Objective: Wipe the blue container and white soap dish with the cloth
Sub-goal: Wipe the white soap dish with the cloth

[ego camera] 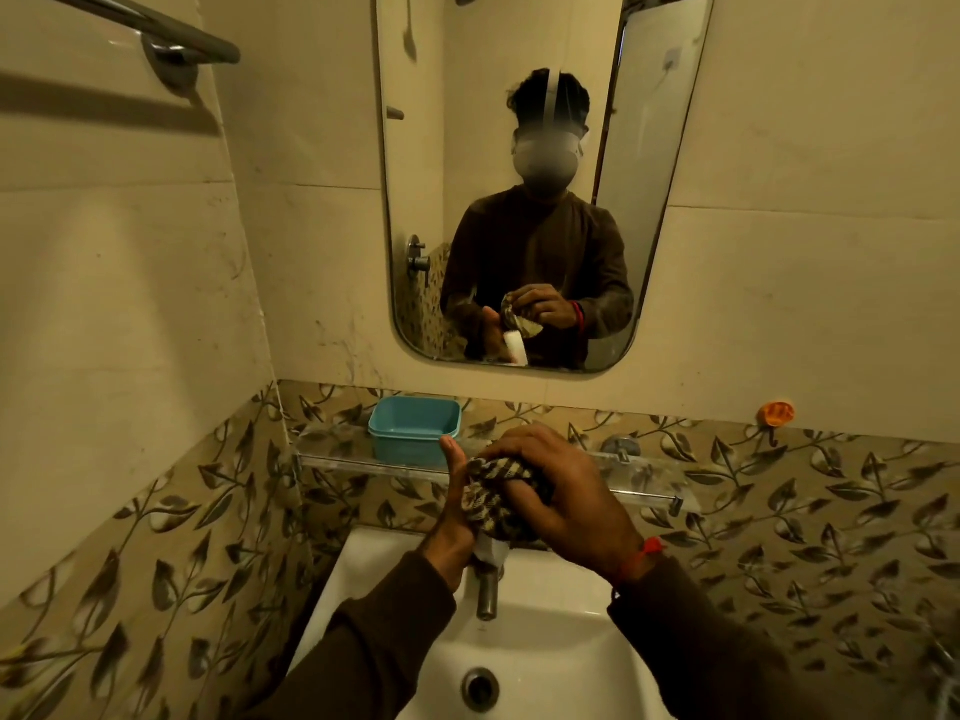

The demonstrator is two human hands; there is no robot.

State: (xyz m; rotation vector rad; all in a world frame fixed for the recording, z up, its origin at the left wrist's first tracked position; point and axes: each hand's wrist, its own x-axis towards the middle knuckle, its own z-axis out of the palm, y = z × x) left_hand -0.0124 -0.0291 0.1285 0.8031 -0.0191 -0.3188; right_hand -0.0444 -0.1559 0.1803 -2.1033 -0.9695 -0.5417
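Right hand (558, 491) curled over a bunched striped cloth (493, 493), fingers wrapped round it and pressing it down onto a white soap dish (489, 550), of which only a small pale corner shows beneath the cloth, just above the tap (487, 589). Left hand (457, 511) raised edge-on against the left side of the cloth, thumb pointing up, fingers seemingly round the dish from below; full grip hidden by the cloth, though the mirror (545, 174) reflection shows that hand holding a white object upright. Both hands together, held above the back edge of the white sink (545, 657). Blue container (414, 428) standing upright and open on the clear glass shelf (363, 459), just left of the hands, apart from the cloth and close to the left thumb. Red thread (649, 550) round the right wrist, dark sleeves on both arms. Leaf-patterned tiles (779, 511) behind the shelf, an orange hook (776, 413) on the wall at right, a metal towel rail (156, 28) at upper left.
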